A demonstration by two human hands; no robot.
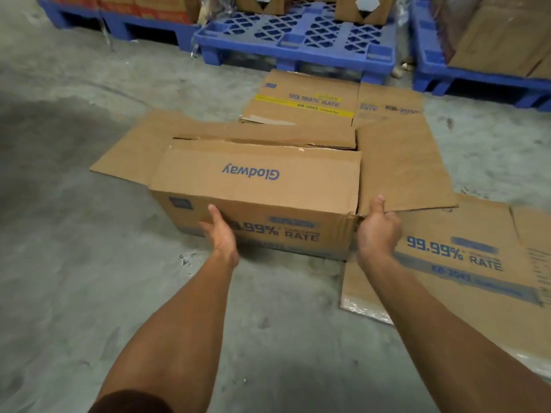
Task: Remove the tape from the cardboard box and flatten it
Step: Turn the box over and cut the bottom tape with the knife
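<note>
A blue pallet (298, 40) stands behind flattened cartons (465, 257) printed "99.99% RATE" on the concrete floor (59, 234). The cardboard box (256, 180), marked "Glodway", sits between them with flaps open. The left hand (219, 234) rests flat-fingered on its front, while the right hand (377, 231) grips the right flap (399, 165).

There is a single view, a wide-angle camera worn on the person's head, looking forward and steeply down along both outstretched forearms. It sits above and behind the hands: the left hand (222, 234) and right hand (378, 231) land a little below frame centre, with the cardboard box (256, 186) they touch just beyond them. The concrete floor (74, 263) fills the near and left field on the camera's side of the grip. Past the grip, at the top edge, blue pallets (298, 43) close the view. Straight lines bow towards the edges. No second view shares the scene.
</note>
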